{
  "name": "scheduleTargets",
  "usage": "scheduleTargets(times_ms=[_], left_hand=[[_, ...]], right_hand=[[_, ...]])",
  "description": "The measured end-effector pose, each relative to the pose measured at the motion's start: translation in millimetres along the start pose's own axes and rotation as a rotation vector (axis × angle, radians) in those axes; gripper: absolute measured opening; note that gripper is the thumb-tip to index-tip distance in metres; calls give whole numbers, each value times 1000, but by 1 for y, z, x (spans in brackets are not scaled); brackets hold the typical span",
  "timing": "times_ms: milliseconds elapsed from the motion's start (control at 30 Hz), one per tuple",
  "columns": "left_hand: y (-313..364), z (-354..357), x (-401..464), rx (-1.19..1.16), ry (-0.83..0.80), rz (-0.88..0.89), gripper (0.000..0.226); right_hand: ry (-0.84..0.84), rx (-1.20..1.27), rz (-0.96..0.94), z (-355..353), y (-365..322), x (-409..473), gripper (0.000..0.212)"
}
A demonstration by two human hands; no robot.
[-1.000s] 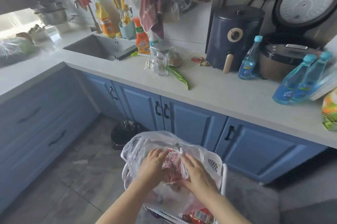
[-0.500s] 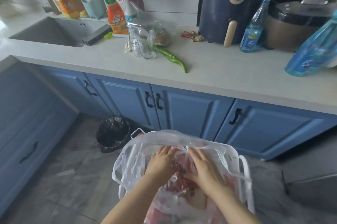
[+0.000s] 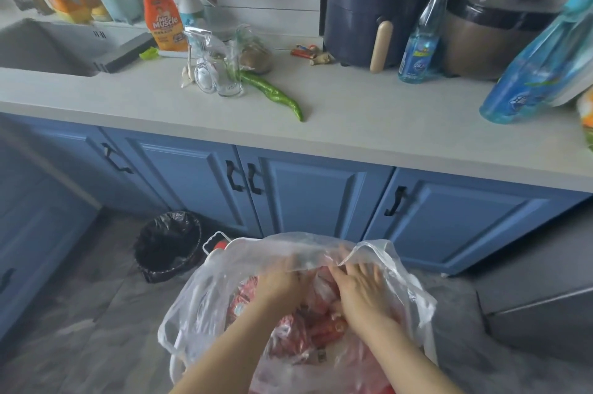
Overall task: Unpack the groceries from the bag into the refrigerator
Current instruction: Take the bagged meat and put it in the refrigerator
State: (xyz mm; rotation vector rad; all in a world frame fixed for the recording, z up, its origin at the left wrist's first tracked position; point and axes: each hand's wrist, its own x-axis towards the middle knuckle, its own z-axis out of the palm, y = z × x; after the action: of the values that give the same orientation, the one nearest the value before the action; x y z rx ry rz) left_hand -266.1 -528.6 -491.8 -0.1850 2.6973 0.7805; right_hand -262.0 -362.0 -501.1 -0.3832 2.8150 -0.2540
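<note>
Both your hands are down inside the thin clear plastic grocery bag [image 3: 205, 303], which sits slumped in a white plastic basket [image 3: 213, 241] on the floor, just in front of the blue cabinet doors [image 3: 321, 201]. Your left hand [image 3: 279, 284] and right hand [image 3: 362, 292] lie close together over the red-wrapped packets [image 3: 305, 326] in the bag's middle; their fingertips are buried in film and blur, so I cannot tell whether either grips a packet or only parts the plastic. My judgement is that you are spreading the bag's mouth to reach the food, since the rim drapes over your knuckles. No refrigerator shows here, so nothing can be judged as put away yet.

Above the cabinet doors, on the pale countertop [image 3: 385, 124], an orange spray bottle [image 3: 162, 13] reads "Mr Muscle". A long green chilli pepper [image 3: 272, 93] lies loose beside small clear glasses [image 3: 218, 79]. The slim blue bottle [image 3: 420, 40] has a label too small to read. The packets' print is also illegible.
</note>
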Motion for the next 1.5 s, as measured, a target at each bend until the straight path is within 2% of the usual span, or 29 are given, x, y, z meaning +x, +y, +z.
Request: scheduleTargets(times_ms=[100,200,267,433,500,567,633,733,900,1000,1100,1200,1367,1500], left_hand=[[-1,-3,-11,12,-25,-5,44],[-4,-9,-23,15,-67,13,68],[-3,-15,-34,50,-58,66,82],[-8,-33,-63,226,-35,194,114],[-10,-40,-73,247,-35,228,110],[-10,-42,-79,300,-55,274,100],[-13,-39,-78,373,-101,295,98],[-20,-31,-67,429,-157,263,107],[-23,-22,-58,400,-131,246,107],[-21,-17,-52,363,-76,251,108],[-23,-13,-44,346,-92,243,118],[-28,-10,-34,348,-182,218,132],[-33,-10,-18,441,-231,306,120],[-28,-12,-23,426,-170,349,110]], right_hand=[[169,59,-34,6,-1,-7,59],[235,101,-46,2,-6,-17,36],[244,117,-97,-4,-11,-27,38],[247,214,-152,-11,-24,-64,63],[236,300,-197,-13,-29,-75,61],[152,405,-197,-15,-32,-79,65],[57,410,-145,-7,-30,-77,84],[18,296,-29,8,-22,-62,119],[-172,405,43,3,-9,-40,144],[-148,429,12,3,-9,-30,154],[-137,360,-11,12,-10,-24,150],[-153,282,-18,19,-11,-25,143],[-137,263,8,22,-15,-25,126],[-24,318,31,31,-20,-29,113]])
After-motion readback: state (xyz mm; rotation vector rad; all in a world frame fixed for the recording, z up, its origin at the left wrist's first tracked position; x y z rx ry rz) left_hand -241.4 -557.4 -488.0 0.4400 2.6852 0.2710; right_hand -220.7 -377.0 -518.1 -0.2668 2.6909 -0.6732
